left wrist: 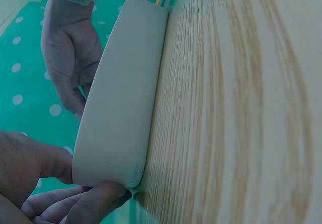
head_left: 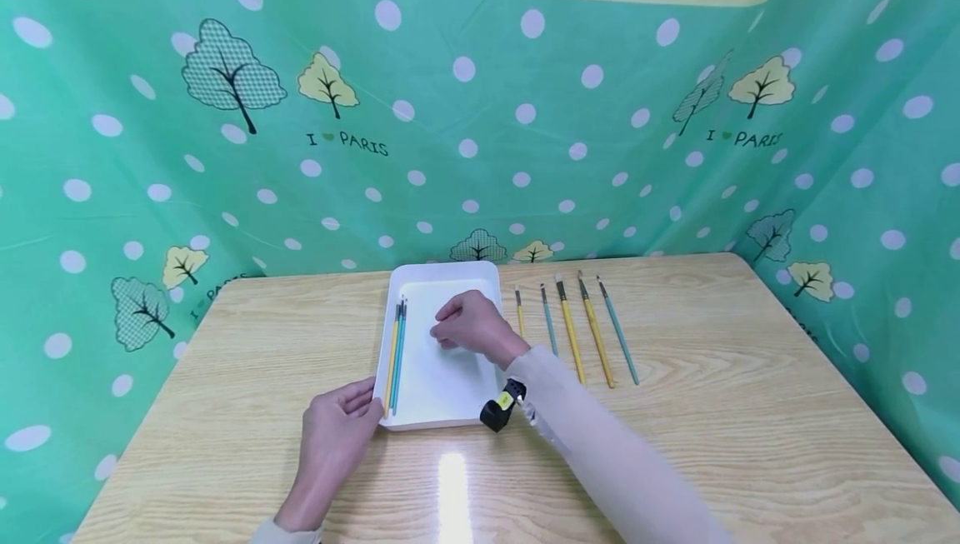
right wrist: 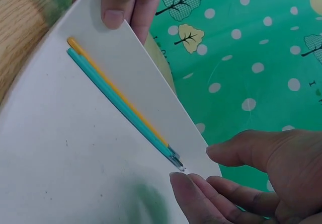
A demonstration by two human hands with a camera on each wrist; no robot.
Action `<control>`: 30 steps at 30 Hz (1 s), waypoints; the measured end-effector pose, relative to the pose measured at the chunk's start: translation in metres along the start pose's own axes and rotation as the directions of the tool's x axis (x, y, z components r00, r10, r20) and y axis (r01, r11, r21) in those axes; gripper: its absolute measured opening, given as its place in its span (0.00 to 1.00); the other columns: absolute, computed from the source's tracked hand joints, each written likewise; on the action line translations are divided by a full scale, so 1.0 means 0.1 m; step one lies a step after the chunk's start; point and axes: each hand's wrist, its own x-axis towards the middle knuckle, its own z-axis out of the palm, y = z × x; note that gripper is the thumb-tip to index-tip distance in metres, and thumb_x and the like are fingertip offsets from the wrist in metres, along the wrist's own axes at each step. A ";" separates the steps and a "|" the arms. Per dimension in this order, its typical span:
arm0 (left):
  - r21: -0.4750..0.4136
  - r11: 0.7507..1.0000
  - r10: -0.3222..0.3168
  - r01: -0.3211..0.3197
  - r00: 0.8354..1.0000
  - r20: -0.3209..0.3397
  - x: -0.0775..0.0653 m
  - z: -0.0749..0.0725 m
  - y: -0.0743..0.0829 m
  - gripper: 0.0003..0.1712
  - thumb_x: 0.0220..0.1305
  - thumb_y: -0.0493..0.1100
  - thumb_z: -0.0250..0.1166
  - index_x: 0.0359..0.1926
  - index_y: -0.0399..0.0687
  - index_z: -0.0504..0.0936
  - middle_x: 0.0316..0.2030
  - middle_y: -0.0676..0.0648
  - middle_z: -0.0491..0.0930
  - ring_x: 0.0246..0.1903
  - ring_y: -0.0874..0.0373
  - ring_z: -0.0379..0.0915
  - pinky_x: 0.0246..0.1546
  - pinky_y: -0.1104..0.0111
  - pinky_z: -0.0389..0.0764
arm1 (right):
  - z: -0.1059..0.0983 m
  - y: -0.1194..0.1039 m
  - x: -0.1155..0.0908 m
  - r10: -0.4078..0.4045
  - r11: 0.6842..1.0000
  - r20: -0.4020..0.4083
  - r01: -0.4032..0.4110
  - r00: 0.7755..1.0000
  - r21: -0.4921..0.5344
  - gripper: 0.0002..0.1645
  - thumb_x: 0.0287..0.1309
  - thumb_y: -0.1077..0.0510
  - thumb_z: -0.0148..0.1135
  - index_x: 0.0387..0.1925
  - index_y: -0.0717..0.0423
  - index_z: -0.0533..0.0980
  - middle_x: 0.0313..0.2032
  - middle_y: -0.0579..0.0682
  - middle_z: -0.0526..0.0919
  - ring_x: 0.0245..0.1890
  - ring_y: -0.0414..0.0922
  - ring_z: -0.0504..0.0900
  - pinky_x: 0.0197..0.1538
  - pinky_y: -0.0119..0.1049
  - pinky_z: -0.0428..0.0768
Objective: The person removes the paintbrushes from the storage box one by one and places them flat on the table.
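Observation:
A white tray [head_left: 450, 394] lies on the table. My left hand [head_left: 339, 431] grips its near left corner, with the thumb over the rim and the other fingers along the outer wall [left wrist: 121, 93]. Inside, along the left wall, a yellow-handled paintbrush [right wrist: 115, 88] lies close beside teal-handled paintbrush wood [right wrist: 108, 93], bristle ends pointing away from me. Over the middle of the tray hovers my right hand [head_left: 472, 329], its fingers loosely bent. In the right wrist view its thumb [right wrist: 241, 148] and fingertips stand apart with nothing between them, near the brush tips.
Right of the tray, several paintbrushes lie in a spaced row on the wooden table [head_left: 735, 394], among them a thick yellow brush [head_left: 596, 331] and a teal brush [head_left: 618, 331]. A green dotted curtain [head_left: 465, 111] rises behind the table. My right forearm [head_left: 592, 436] crosses the near side.

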 end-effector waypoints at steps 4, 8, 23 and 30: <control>0.012 1.000 -0.007 0.007 1.000 -0.003 0.00 0.00 0.00 0.23 0.66 0.36 0.62 0.61 0.32 0.79 0.54 0.31 0.84 0.54 0.41 0.85 0.45 0.70 0.90 | 0.12 -0.01 0.02 0.010 1.000 -0.001 -0.010 1.000 -0.004 0.11 0.57 0.63 0.73 0.41 0.61 0.82 0.36 0.52 0.88 0.36 0.46 0.90 0.45 0.39 0.91; 0.016 1.000 -0.004 0.004 1.000 -0.005 -0.01 0.00 -0.01 0.23 0.66 0.36 0.62 0.60 0.31 0.79 0.53 0.31 0.84 0.53 0.41 0.85 0.45 0.70 0.90 | 0.22 -0.02 0.04 0.025 1.000 0.001 -0.025 1.000 -0.015 0.11 0.57 0.62 0.73 0.41 0.60 0.83 0.35 0.51 0.88 0.34 0.44 0.90 0.41 0.34 0.90; -0.003 1.000 -0.001 0.001 1.000 0.004 0.01 0.01 0.01 0.22 0.66 0.35 0.61 0.60 0.31 0.79 0.53 0.31 0.84 0.54 0.41 0.84 0.45 0.71 0.90 | 0.48 -0.05 0.07 0.075 0.995 -0.042 -0.078 0.996 -0.067 0.13 0.56 0.59 0.74 0.43 0.58 0.83 0.29 0.49 0.88 0.31 0.43 0.89 0.34 0.29 0.80; -0.010 1.000 -0.004 0.004 1.000 0.013 0.01 0.01 0.01 0.22 0.66 0.35 0.61 0.60 0.31 0.79 0.54 0.31 0.84 0.55 0.42 0.84 0.46 0.71 0.89 | 0.56 -0.06 0.06 0.117 0.992 -0.062 -0.120 0.991 -0.040 0.08 0.56 0.59 0.74 0.38 0.56 0.84 0.27 0.51 0.90 0.28 0.44 0.90 0.38 0.31 0.82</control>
